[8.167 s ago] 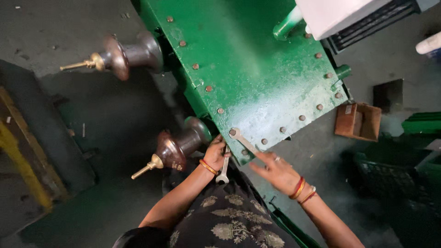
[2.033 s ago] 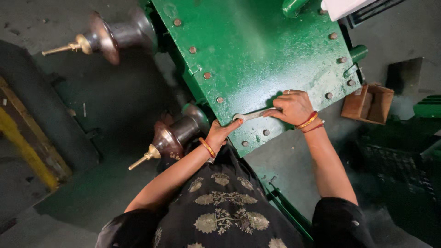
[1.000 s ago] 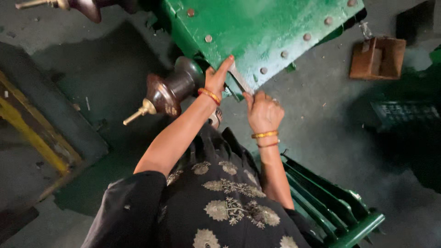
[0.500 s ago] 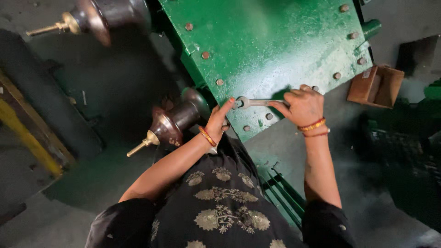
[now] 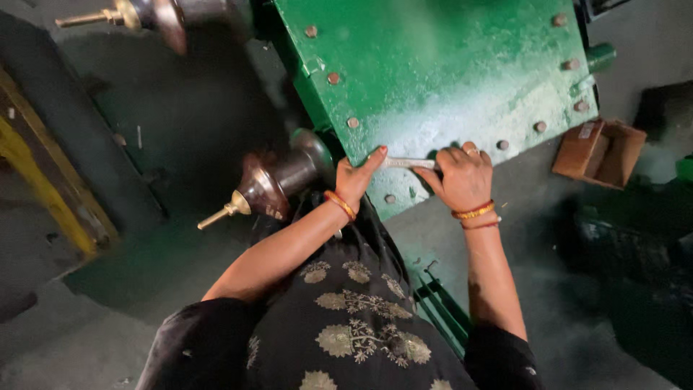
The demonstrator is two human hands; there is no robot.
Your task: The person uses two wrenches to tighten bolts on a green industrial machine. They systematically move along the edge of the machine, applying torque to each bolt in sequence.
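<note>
Since half a second ago both hands have barely shifted: the spanner (image 5: 406,163) lies flatter across the green lid (image 5: 440,79), near its lower edge. Right hand (image 5: 462,177) has its fingers curled tight round the spanner's handle. Left hand (image 5: 357,177) rests at the spanner's head, fingers stretched out along the lid edge, gripping nothing. Just left of that hand stands a brown bushing (image 5: 271,180); a cardboard box (image 5: 599,152) sits well apart on the right
</note>
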